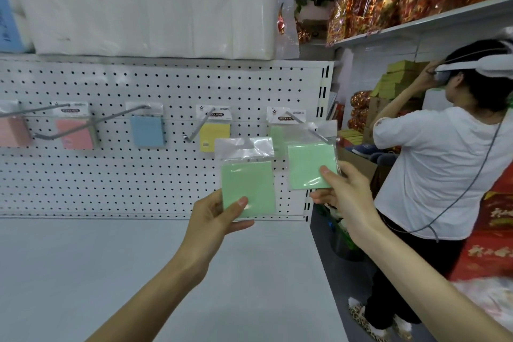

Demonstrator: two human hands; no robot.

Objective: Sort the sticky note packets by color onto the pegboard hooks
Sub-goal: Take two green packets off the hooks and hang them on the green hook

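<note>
My left hand [219,215] holds a green sticky note packet [248,183] by its lower left corner, in front of the white pegboard [155,175]. My right hand [342,191] pinches a second green packet [309,166] at its lower right corner; that packet's clear top is at the tip of the rightmost hook [308,128], where another green packet [277,119] hangs behind. Other hooks carry a yellow packet [213,130], a blue packet [147,130] and pink packets [75,130].
A grey shelf [138,272] lies below the pegboard, and white wrapped bundles [150,5] sit on top. To the right a person in a white shirt [444,164] stands close by the shelf end, beside red and gold goods.
</note>
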